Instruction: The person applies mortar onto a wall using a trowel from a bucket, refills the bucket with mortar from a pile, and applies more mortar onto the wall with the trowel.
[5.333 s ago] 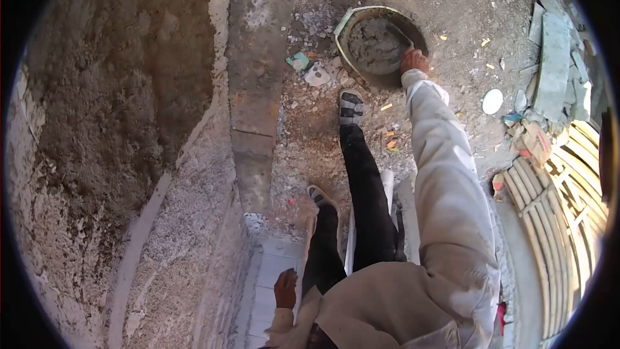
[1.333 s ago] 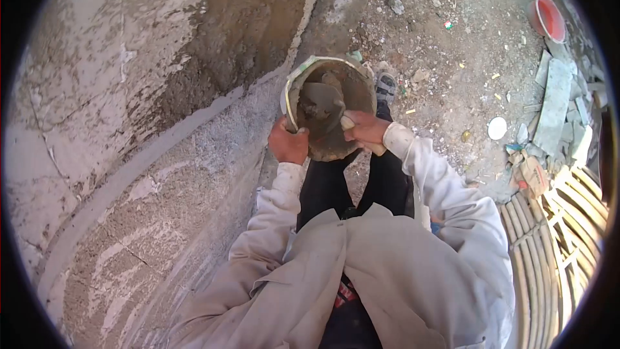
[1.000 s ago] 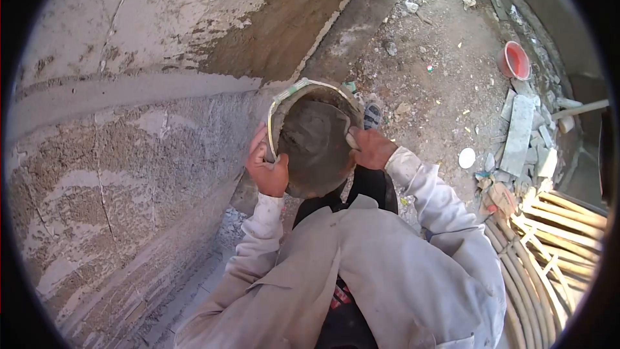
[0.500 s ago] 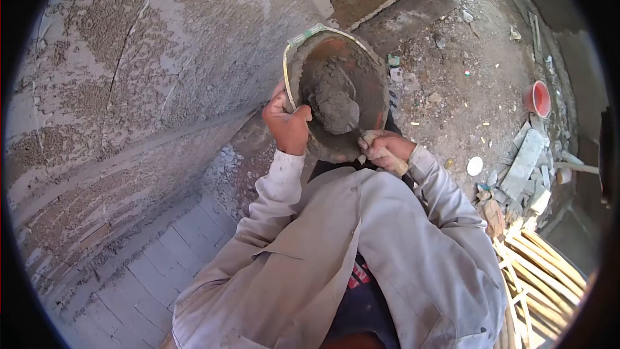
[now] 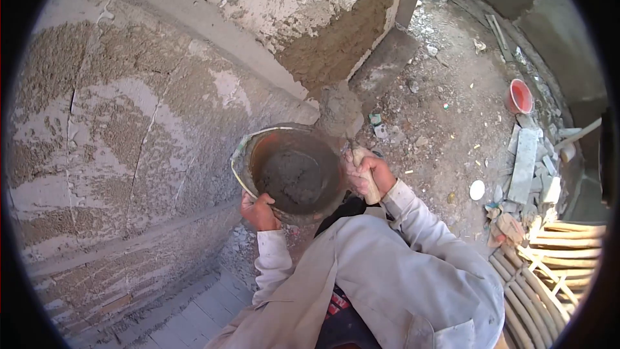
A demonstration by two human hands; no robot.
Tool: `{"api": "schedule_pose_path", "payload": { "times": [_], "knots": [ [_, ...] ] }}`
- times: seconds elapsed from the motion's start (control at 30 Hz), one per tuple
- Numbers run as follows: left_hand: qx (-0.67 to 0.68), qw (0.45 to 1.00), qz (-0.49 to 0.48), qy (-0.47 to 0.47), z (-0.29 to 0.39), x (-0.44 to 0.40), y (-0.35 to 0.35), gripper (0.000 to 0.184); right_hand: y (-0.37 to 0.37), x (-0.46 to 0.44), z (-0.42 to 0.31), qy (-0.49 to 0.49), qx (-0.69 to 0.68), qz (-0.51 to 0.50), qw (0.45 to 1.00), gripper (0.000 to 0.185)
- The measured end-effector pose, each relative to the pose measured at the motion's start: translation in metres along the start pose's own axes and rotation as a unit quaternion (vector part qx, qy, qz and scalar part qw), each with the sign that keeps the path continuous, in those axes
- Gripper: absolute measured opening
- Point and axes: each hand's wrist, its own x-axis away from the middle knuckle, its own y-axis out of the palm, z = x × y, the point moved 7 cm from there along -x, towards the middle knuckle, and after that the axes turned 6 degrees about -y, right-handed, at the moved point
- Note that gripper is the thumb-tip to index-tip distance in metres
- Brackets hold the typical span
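Observation:
My left hand (image 5: 260,212) is closed on the near-left rim of a mortar-smeared bucket (image 5: 333,184), thumb over the edge. Grey wet mortar (image 5: 292,178) lies inside the bucket, whose inner wall shows some orange. In my right hand (image 5: 374,171) is the wooden handle of a trowel (image 5: 367,187). The trowel's blade points away from me and is hidden under a heap of mortar (image 5: 340,111), just past the bucket's far-right rim. A pale handle (image 5: 236,155) runs along the bucket's left side.
A partly plastered wall (image 5: 148,129) rises on the left, with a wet mortar patch (image 5: 336,42) beyond. Rubble covers the ground (image 5: 445,116). At right are a red bucket (image 5: 520,97), broken slabs (image 5: 524,167) and bundled poles (image 5: 565,252).
My right hand has lifted the trowel out of the bucket with mortar on it and turned it away from me. The view has shifted, and the bucket appears lower and further left.

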Motion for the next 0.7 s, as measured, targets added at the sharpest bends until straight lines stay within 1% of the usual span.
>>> {"api": "schedule_pose_path", "payload": {
  "times": [0.1, 0.17, 0.23, 0.3, 0.33, 0.4, 0.47, 0.53, 0.57, 0.6, 0.67, 0.7],
  "knots": [
    [-0.019, 0.999, 0.027, 0.003, 0.004, -0.004, -0.002, 0.050, 0.005, -0.028, -0.060, -0.199, 0.047, 0.013, 0.979, 0.030],
    [-0.037, 0.997, 0.065, -0.005, 0.005, -0.006, -0.007, 0.048, 0.010, -0.045, -0.100, -0.330, 0.086, 0.062, 0.938, 0.030],
    [-0.054, 0.994, 0.091, -0.002, 0.007, -0.009, -0.011, 0.046, 0.013, -0.063, -0.144, -0.448, 0.147, 0.095, 0.877, 0.029],
    [-0.073, 0.992, 0.106, 0.012, 0.009, -0.008, -0.017, 0.045, 0.001, -0.090, -0.180, -0.535, 0.176, 0.190, 0.804, 0.028],
    [-0.057, 0.993, 0.106, 0.010, 0.009, -0.005, -0.014, 0.044, -0.005, -0.106, -0.197, -0.574, 0.190, 0.234, 0.761, 0.027],
    [-0.024, 0.994, 0.107, 0.008, 0.016, 0.004, -0.008, 0.043, -0.028, -0.142, -0.220, -0.573, 0.197, 0.368, 0.705, 0.033],
    [-0.023, 0.991, 0.132, -0.005, 0.026, 0.016, 0.005, 0.042, -0.070, -0.196, -0.235, -0.507, 0.277, 0.548, 0.605, 0.042],
    [-0.023, 0.989, 0.145, -0.009, 0.021, 0.020, 0.005, 0.042, -0.099, -0.262, -0.235, -0.431, 0.310, 0.590, 0.609, 0.046],
    [-0.026, 0.989, 0.145, -0.007, 0.017, 0.020, -0.002, 0.041, -0.086, -0.278, -0.234, -0.392, 0.392, 0.519, 0.650, 0.046],
    [-0.028, 0.989, 0.143, -0.008, 0.012, 0.016, -0.007, 0.041, -0.075, -0.292, -0.231, -0.348, 0.469, 0.442, 0.681, 0.045],
    [-0.030, 0.989, 0.143, -0.016, -0.005, 0.011, -0.019, 0.040, 0.004, -0.250, -0.200, -0.412, 0.540, 0.261, 0.686, 0.048],
    [-0.026, 0.990, 0.140, -0.017, -0.009, 0.008, -0.022, 0.040, 0.031, -0.219, -0.181, -0.398, 0.531, 0.207, 0.719, 0.047]
  ]
}}
